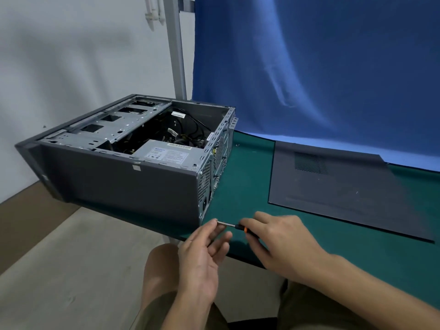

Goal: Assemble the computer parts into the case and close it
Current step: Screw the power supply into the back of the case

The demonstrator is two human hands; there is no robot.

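The computer case point(119, 182) lies on its side on the green worktop point(250, 182), up and to the left of the fingers, with its top open. Inside it sit a power supply point(164, 154), a bundle of black cables point(185, 129) and a metal drive cage point(112, 125), so much of the fitting looks done. Whether every part is seated and screwed cannot be told from here. The closing is plainly not done yet: the side panel point(345, 186) lies flat on the worktop, well apart from the case, up and to the right of the fingers.

The right hand point(281, 241) has its fingers point(250, 225) curled round the orange and black handle of a screwdriver point(227, 224). The left hand point(202, 253) pinches the far end of the metal shaft between thumb and forefinger, its other fingers point(221, 236) loosely bent below. Whether a screw sits at the tip is too small to tell. The tool is held just off the case's near corner, above the worktop edge.
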